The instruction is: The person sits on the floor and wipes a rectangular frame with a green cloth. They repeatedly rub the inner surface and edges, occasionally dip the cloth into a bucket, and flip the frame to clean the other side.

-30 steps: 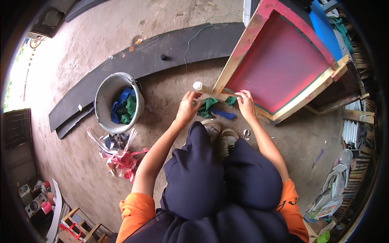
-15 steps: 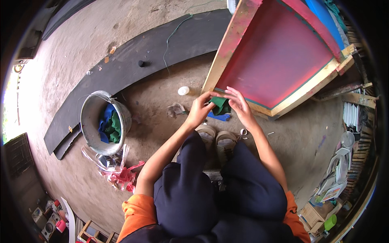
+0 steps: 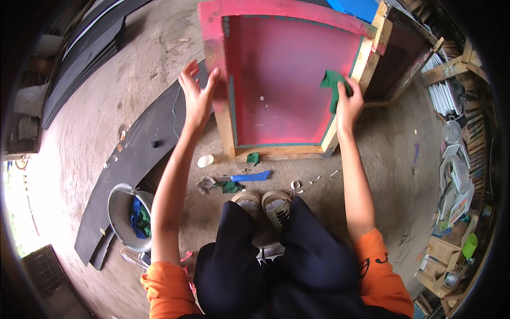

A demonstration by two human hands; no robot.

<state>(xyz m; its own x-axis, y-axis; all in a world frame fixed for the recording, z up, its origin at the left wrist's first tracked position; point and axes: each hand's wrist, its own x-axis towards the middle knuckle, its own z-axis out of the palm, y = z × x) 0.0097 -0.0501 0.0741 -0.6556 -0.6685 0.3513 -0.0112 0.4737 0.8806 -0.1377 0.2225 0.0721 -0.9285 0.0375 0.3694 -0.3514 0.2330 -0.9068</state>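
A wooden frame with a red screen stands tilted on the concrete floor in front of me. My left hand is open, fingers spread, against the frame's left side bar. My right hand holds a green cloth pressed against the screen near the frame's right bar. On the floor below the frame lie a blue-handled tool, a small green scrap and a white round lid.
A metal bucket with blue and green cloth stands at lower left. Long black boards lie on the left floor. A second dark frame leans behind the red one. Cluttered shelves line the right side. My shoes rest below the frame.
Both hands have risen from the frame's lower corner: the left hand now on the left bar, the right carrying the green cloth up to the screen's right side. The view shifted upward.
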